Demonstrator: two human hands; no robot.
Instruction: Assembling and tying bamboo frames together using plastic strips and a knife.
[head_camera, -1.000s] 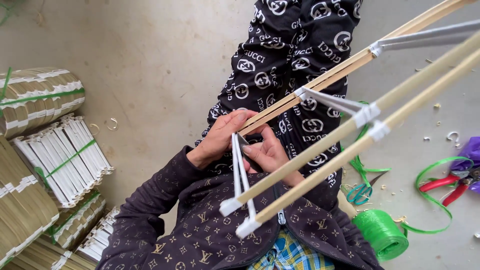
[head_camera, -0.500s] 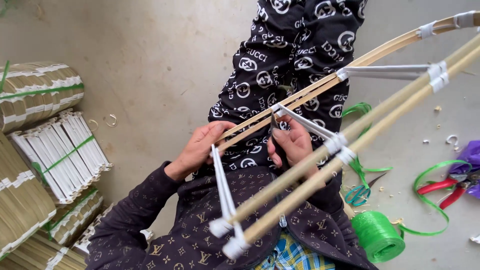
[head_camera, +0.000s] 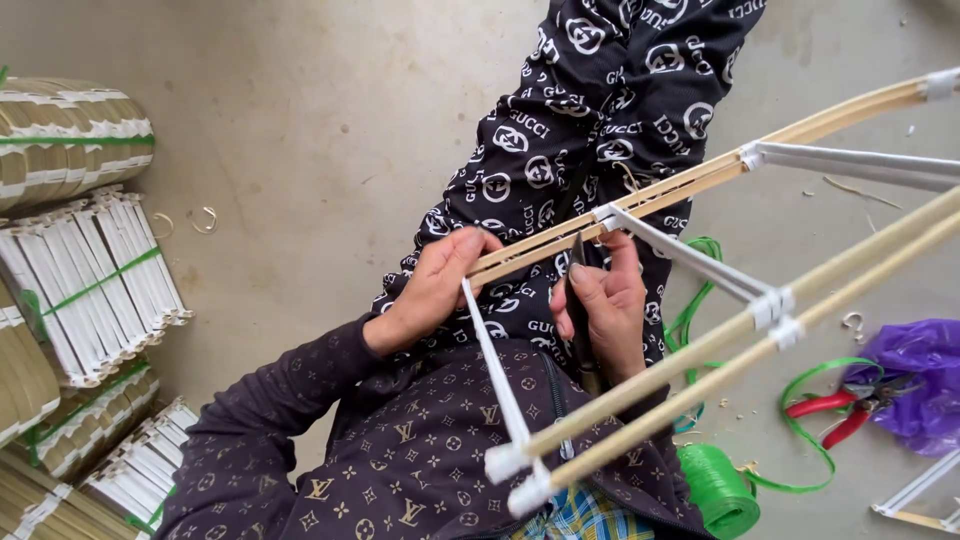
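A frame of long, smooth, pale bamboo sticks (head_camera: 700, 185) slants across the person's lap, its rods joined by thin white crosspieces (head_camera: 690, 255) and bound at the joints with white tape. The left hand (head_camera: 435, 285) has its grip clenched around the near ends of the upper pair of sticks, thumb on top. The right hand (head_camera: 600, 305) sits just beside it, fingers curled around a slim dark tool (head_camera: 578, 300) that stands upright against those same sticks; its tip touches them. Two thicker round rods (head_camera: 760, 345) run lower, ending in taped white caps above the patterned dark jacket. On the rough grey concrete floor (head_camera: 270, 120), bundles of flat sticks (head_camera: 95, 275) tied with green ribbon lie to the left. To the right lie a roll of green ribbon (head_camera: 718, 490), red-handled pliers (head_camera: 835, 410) and a crumpled purple plastic bag (head_camera: 925, 380).
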